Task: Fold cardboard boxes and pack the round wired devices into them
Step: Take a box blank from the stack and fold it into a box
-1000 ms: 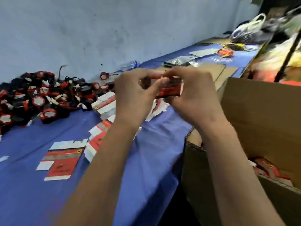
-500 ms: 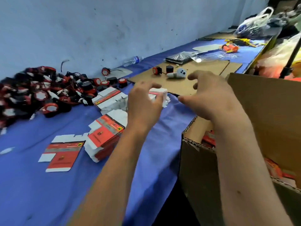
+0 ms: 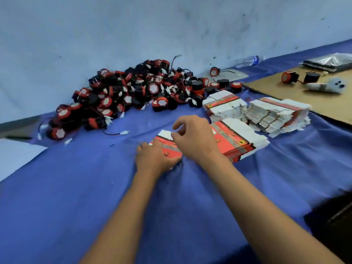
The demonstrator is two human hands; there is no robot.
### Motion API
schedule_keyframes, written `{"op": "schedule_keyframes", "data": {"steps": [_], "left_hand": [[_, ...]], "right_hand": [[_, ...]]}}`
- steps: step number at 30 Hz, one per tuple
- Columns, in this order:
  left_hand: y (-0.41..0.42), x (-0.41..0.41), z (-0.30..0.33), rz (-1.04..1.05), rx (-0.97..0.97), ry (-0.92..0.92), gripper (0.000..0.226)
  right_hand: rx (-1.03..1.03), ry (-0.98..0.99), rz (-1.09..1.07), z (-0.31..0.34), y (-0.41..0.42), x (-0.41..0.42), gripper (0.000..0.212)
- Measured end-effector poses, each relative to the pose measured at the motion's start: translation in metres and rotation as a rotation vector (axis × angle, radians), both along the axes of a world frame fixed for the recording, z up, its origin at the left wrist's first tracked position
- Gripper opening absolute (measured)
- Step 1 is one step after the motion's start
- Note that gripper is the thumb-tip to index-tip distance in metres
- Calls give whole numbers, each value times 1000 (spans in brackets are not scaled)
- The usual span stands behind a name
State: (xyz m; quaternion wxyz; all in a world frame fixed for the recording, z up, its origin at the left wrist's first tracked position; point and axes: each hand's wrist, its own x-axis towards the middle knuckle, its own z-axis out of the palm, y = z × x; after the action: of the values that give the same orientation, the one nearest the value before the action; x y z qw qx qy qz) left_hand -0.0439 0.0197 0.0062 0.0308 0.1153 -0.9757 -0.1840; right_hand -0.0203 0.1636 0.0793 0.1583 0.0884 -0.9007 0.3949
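A big heap of round red-and-black wired devices [image 3: 133,96] lies against the wall at the back of the blue cloth [image 3: 76,197]. A flat red-and-white box blank [image 3: 168,149] lies in front of me at the near left end of a stack of blanks [image 3: 238,141]. My left hand [image 3: 154,159] grips the blank's near left corner, fingers curled at its edge. My right hand [image 3: 192,138] hovers over the blank with loosely curled fingers, thumb near its white flap; it holds nothing that I can see.
Two more stacks of flat blanks [image 3: 224,107] [image 3: 278,115] stand behind. On the brown cardboard sheet [image 3: 314,100] at right are two loose devices [image 3: 289,77] and a white object [image 3: 323,86]. A plastic bottle [image 3: 247,61] lies by the wall. A white sheet [image 3: 15,155] is at left.
Both hands held a folded box by the large carton at right, then let it go. The view swung left and my hands came down onto a flat blank.
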Motion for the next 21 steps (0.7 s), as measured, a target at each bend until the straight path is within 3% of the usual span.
{"op": "schedule_keyframes", "data": {"steps": [4, 7, 9, 10, 14, 16, 18, 21], "left_hand": [[-31, -2, 4, 56, 174, 250, 77], [-59, 17, -2, 26, 382, 475, 104], [-76, 33, -12, -81, 351, 599, 107], [-83, 39, -16, -114, 331, 650, 104], [-104, 50, -19, -177, 292, 749, 104], [-109, 51, -19, -196, 390, 755, 105], [-109, 53, -15, -170, 717, 667, 103], [-114, 53, -16, -86, 1179, 546, 79]], "right_hand": [[-43, 5, -6, -21, -29, -24, 24], [9, -65, 143, -40, -56, -36, 78], [89, -107, 274, -52, -78, -38, 107], [99, -122, 314, -58, -86, -38, 111], [-117, -69, 306, -86, -115, -32, 86], [-232, -28, 253, -94, -119, -30, 80], [-321, -16, 215, -96, -117, -33, 79], [-314, -75, 265, -94, -114, -34, 77]]}}
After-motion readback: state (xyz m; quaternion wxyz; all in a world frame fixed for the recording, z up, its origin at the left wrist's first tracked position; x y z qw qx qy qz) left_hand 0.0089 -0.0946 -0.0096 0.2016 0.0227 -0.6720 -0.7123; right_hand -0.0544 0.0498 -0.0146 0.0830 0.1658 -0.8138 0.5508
